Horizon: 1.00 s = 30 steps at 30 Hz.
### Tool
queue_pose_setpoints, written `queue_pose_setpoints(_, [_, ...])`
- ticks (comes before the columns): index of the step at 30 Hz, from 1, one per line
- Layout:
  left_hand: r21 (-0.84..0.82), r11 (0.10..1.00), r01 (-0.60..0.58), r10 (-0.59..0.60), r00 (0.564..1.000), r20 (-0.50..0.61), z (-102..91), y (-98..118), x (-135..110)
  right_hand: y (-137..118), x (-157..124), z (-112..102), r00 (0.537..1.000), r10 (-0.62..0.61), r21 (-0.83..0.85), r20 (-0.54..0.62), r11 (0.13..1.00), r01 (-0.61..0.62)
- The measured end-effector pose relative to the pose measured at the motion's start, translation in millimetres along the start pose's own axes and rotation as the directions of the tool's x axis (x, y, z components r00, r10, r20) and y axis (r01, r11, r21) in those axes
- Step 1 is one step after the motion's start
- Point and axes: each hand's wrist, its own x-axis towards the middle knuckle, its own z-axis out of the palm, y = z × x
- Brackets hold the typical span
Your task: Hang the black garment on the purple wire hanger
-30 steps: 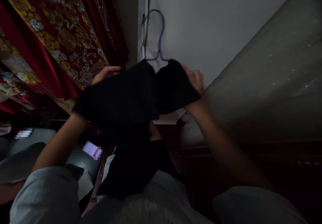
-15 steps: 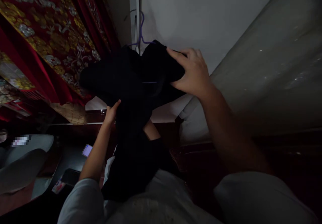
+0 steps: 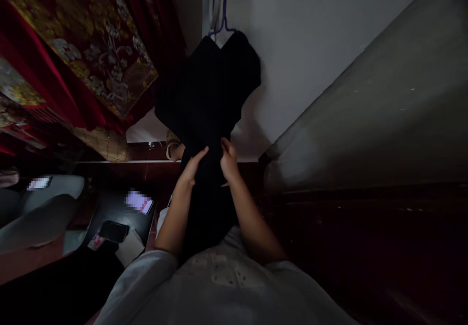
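A black top with a V-shaped neckline hangs in front of me on a purple hanger. My left hand grips its lower left side, thumb lying on the front of the cloth. On the opposite side, my right hand is closed on the fabric with its thumb pointing up. Cloth hides most fingers of both hands. Between and below my wrists the dark fabric merges with other black cloth, so its lower edge cannot be made out.
A red curtain with gold and silver embroidery hangs at left. A large grey sheet-like cover slopes along the right. Lower left, a lit phone and a dark phone lie on a black surface. A clog shows on a foot.
My right hand has left the top's upper right shoulder and come down to its lower right side. My left hand has shifted right. The top now hangs straighter, its front spread.
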Motion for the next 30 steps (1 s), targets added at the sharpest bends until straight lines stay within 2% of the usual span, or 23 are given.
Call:
queue_pose_setpoints(2, [0.079,0.994,-0.080,0.085,0.995,-0.057,-13.8,9,0,-4,-3,-10,0.998,-0.030,-0.044,0.059,0.999,0.033])
queue_pose_setpoints(3, [0.135,0.981,-0.142,0.160,0.979,-0.130,-21.9,14,0,-6,-5,-16,0.997,-0.031,-0.072,0.069,0.997,0.036])
queue_pose_setpoints(4, [0.211,0.951,-0.225,0.271,0.936,-0.225,-29.6,20,-1,-9,-6,-22,0.997,-0.034,-0.101,0.070,0.994,0.041])
queue_pose_setpoints(5, [0.309,0.895,-0.321,0.416,0.852,-0.319,-35.7,24,-2,-10,-7,-27,0.997,-0.044,-0.129,0.065,0.990,0.052])
queue_pose_setpoints(6, [0.428,0.806,-0.410,0.571,0.729,-0.377,-39.5,26,-3,-11,-9,-30,0.996,-0.066,-0.153,0.052,0.985,0.074])
queue_pose_setpoints(7, [0.549,0.686,-0.478,0.715,0.583,-0.387,-40.1,27,-6,-11,-10,-32,0.995,-0.098,-0.168,0.031,0.980,0.102])
queue_pose_setpoints(8, [0.649,0.557,-0.519,0.823,0.450,-0.346,-37.5,24,-8,-10,-12,-32,0.991,-0.129,-0.172,0.017,0.976,0.130])
queue_pose_setpoints(9, [0.713,0.440,-0.546,0.890,0.368,-0.268,-32.0,19,-10,-8,-14,-31,0.988,-0.151,-0.166,0.023,0.974,0.153])
queue_pose_setpoints(10, [0.740,0.355,-0.571,0.919,0.359,-0.164,-24.3,12,-12,-6,-15,-28,0.985,-0.163,-0.153,0.048,0.974,0.168])
queue_pose_setpoints(11, [0.736,0.308,-0.603,0.912,0.407,-0.048,-15.4,3,-13,-5,-17,-25,0.982,-0.167,-0.138,0.085,0.974,0.178])
queue_pose_setpoints(12, [0.717,0.293,-0.632,0.878,0.474,0.059,-6.7,-6,-13,-4,-18,-22,0.979,-0.165,-0.125,0.116,0.976,0.179])
queue_pose_setpoints(14, [0.682,0.327,-0.654,0.782,0.593,0.194,6.6,-21,-9,-4,-21,-16,0.980,-0.145,-0.117,0.135,0.980,0.161])
queue_pose_setpoints(16, [0.679,0.371,-0.634,0.735,0.647,0.202,11.0,-29,-4,-6,-24,-13,0.987,-0.123,-0.117,0.108,0.984,0.135])
queue_pose_setpoints(18, [0.676,0.386,-0.627,0.721,0.662,0.203,8.3,-31,0,-9,-26,-12,0.988,-0.108,-0.100,0.112,0.988,0.119])
queue_pose_setpoints(23, [0.678,0.368,-0.636,0.720,0.656,0.225,0.0,-23,-1,-11,-27,-9,0.994,-0.088,-0.050,0.067,0.995,0.091])
queue_pose_setpoints(27, [0.651,0.392,-0.650,0.678,0.682,0.274,0.2,-22,-2,-8,-26,-8,0.996,-0.079,-0.130,0.034,0.988,0.083])
queue_pose_setpoints(30, [0.628,0.405,-0.664,0.684,0.676,0.274,0.0,-20,-2,-10,-28,-10,0.996,-0.060,-0.195,0.064,0.978,0.071])
